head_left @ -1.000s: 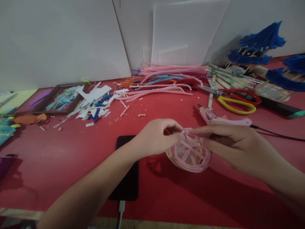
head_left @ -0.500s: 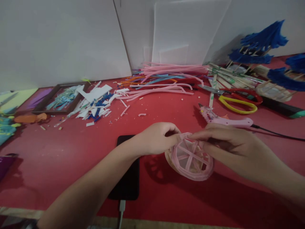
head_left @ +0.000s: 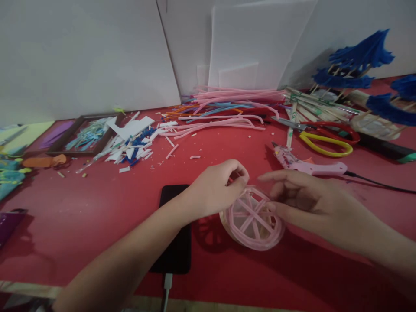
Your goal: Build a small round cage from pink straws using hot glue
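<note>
A round pink wheel made of straws (head_left: 251, 219), with several spokes, is held just above the red table (head_left: 97, 208). My left hand (head_left: 216, 188) pinches its upper left rim. From the right, my right hand (head_left: 308, 203) grips the rim with thumb and fingers, the forefinger stretched out above it. A pink glue gun (head_left: 303, 164) lies just behind my right hand.
A black phone (head_left: 175, 242) with a cable lies under my left forearm. Pink, blue and orange straws (head_left: 224, 110) are heaped at the back, yellow and red scissors (head_left: 325, 136) to the right, cut scraps (head_left: 130, 145) and a wooden frame (head_left: 82, 134) to the left. Blue feathery pieces (head_left: 357, 60) stand at far right.
The wheel has tipped flatter and dropped slightly toward the table. My left hand shifted up onto its upper rim, and my right forefinger has lifted off it.
</note>
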{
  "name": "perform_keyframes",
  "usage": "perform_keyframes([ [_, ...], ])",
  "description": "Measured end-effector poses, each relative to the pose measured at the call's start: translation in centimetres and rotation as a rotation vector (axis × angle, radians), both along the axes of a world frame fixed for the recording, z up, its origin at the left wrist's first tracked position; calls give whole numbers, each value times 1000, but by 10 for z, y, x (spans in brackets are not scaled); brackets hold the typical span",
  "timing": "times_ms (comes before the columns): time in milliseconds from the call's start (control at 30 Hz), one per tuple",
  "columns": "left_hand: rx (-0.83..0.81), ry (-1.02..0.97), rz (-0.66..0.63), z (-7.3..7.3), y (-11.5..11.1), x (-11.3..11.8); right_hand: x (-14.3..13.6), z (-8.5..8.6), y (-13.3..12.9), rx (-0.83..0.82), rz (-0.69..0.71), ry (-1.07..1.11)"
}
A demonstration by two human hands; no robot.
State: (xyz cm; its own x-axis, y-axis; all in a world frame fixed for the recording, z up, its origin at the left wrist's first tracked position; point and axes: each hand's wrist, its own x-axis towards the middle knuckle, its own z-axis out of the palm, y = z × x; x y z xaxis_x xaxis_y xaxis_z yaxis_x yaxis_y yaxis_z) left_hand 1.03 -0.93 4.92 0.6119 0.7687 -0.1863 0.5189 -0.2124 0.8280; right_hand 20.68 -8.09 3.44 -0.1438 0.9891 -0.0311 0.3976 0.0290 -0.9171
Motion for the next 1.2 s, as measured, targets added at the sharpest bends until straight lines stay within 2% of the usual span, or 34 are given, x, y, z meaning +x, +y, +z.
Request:
perform_keyframes([
  [100, -5, -114, 0, 1, -5, 1, 0, -2, 1, -88, -27, 86],
  [200, 172, -180, -22, 5, -11, 1, 0, -6, 2, -57, -135, 92],
  [267, 340, -101, -50, 9, -17, 3, 0, -8, 2, -21, -199, 93],
  [333, 442, 73, -100, 11, -26, 5, 1, -10, 2, -6, -221, 95],
  [400, 515, 241, -124, 10, -34, 7, 2, -10, 2, 2, -202, 72],
  [467, 572, 302, -134, 8, -38, 7, 5, -10, 2, 28, -162, 32],
  [633, 614, 113, -291, 1, -31, -4, 9, -9, 2, 138, -113, -37],
  [733, 638, 69, -330, -1, -23, -15, 10, -8, 2, 187, -45, -139],
  [1000, 659, -58, -223, -10, -24, -25, 15, -4, 4, 338, 30, -193],
  [1200, 642, -82, -214, -15, -25, -23, 14, -5, 3, 472, 233, -317],
])
